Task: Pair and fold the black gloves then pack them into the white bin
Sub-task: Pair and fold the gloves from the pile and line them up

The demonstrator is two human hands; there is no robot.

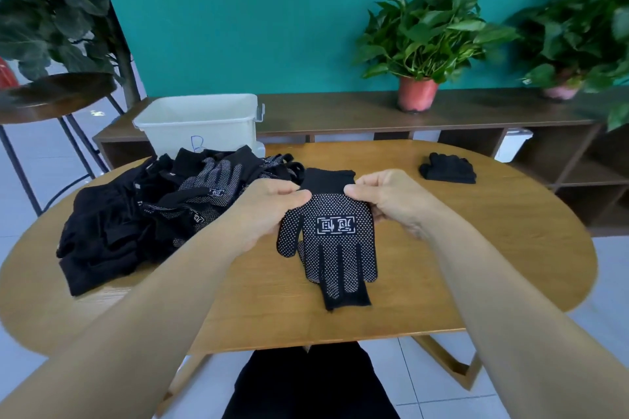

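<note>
A black glove with white dots and a white printed mark (335, 241) hangs over the middle of the wooden table (476, 248), fingers pointing toward me. A second black glove lies under it; its cuff (345, 299) sticks out below the fingers. My left hand (269, 211) pinches the upper glove near the wrist on its left side. My right hand (384, 199) pinches it on the right side. A big heap of black gloves (153, 211) covers the table's left part. The white bin (200, 122) stands behind the heap at the far left edge.
A folded black glove bundle (447, 168) lies alone at the table's far right. Behind the table runs a low wooden shelf (340, 112) with two potted plants (425, 41). A round stool (58, 95) stands to the far left.
</note>
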